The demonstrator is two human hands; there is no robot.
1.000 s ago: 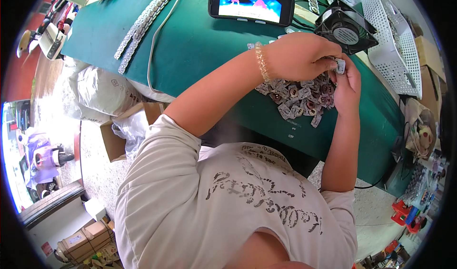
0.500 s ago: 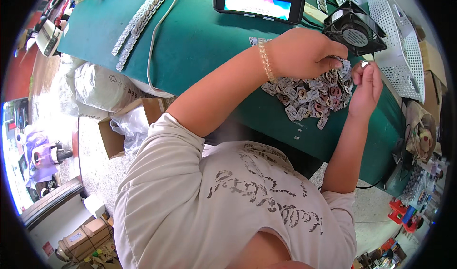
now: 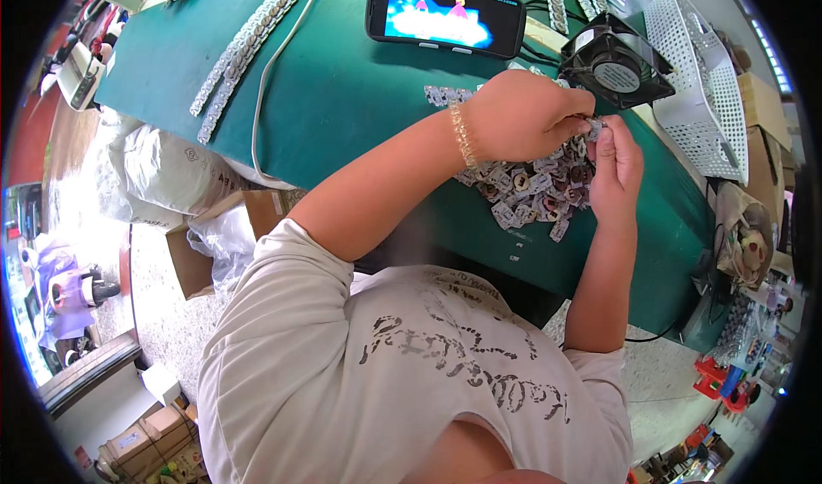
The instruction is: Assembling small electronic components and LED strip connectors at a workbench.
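Note:
My left hand [image 3: 527, 118], with a beaded bracelet on its wrist, is closed in a pinch above a heap of small parts. My right hand [image 3: 618, 163] meets it from the right, thumb and fingers closed. Between the fingertips of both hands is a small silvery plate-like piece [image 3: 594, 128], mostly covered by the fingers. Beneath the hands lies the pile of small silvery pieces [image 3: 535, 191], some with brownish round centres. A short row of similar pieces [image 3: 441, 96] lies beyond my left wrist and is partly hidden by the hand.
A phone [image 3: 441, 17] showing a cartoon stands at the back. A black fan [image 3: 615, 63] sits just beyond my hands, beside a white perforated basket [image 3: 698, 86]. Long strips of pieces [image 3: 248, 43] and a white cable [image 3: 272, 77] lie on the green tabletop [image 3: 342, 90].
My right hand has come left to meet my left hand, and both now pinch the small piece. The whole scene has shifted slightly left and down in the view.

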